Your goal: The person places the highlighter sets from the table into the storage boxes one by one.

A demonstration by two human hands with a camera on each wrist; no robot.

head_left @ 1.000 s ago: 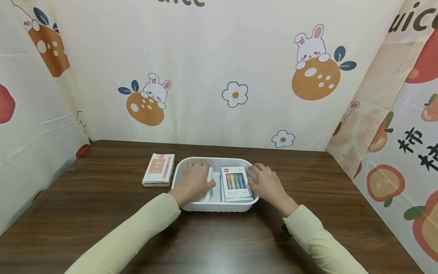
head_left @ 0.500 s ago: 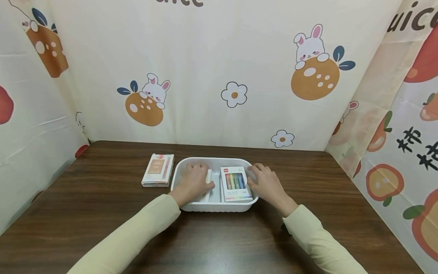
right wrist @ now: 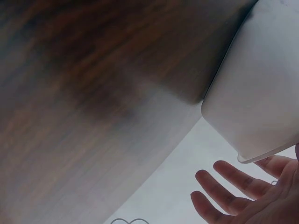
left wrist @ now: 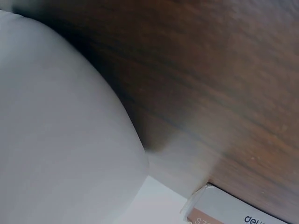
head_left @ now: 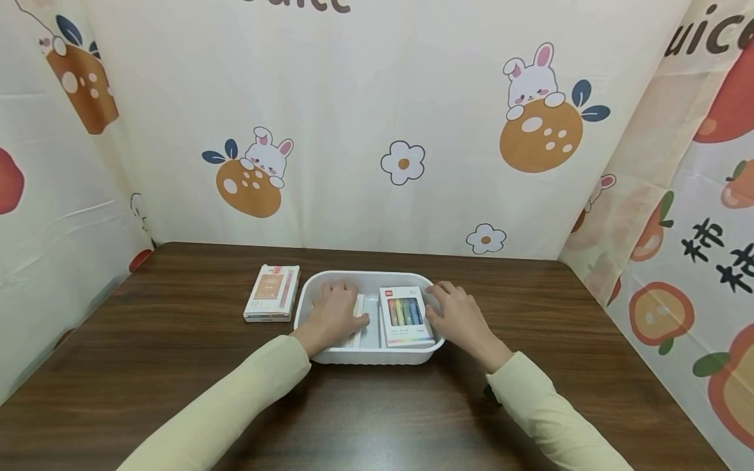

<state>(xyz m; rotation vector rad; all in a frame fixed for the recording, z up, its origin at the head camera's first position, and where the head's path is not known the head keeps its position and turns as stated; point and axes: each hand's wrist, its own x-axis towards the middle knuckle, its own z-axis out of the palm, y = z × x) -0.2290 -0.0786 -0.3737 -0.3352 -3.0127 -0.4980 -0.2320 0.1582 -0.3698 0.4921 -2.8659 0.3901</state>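
A white plastic basket (head_left: 371,356) sits on the table. My left hand (head_left: 332,311) reaches inside its left half, over a white box (head_left: 357,330) that shows only as a strip between hand and divider. That hand hides its own fingertips and most of the box, so its hold cannot be seen. In the right half lies a white box of coloured sticks (head_left: 406,317), its window showing yellow to blue. My right hand (head_left: 462,320) is at the basket's right rim, thumb near that box. The right wrist view shows its fingers (right wrist: 222,193) loosely spread, one touching the rim.
Left of the basket a stack of flat boxes (head_left: 271,293) with an orange panel lies on the dark wooden table (head_left: 377,418). A printed curtain (head_left: 353,98) hangs behind the table and along both sides.
Under my left hand the white box has sunk slightly and lies flatter in the basket. Both hands and the basket have stayed in place. The whole head view has shifted slightly.
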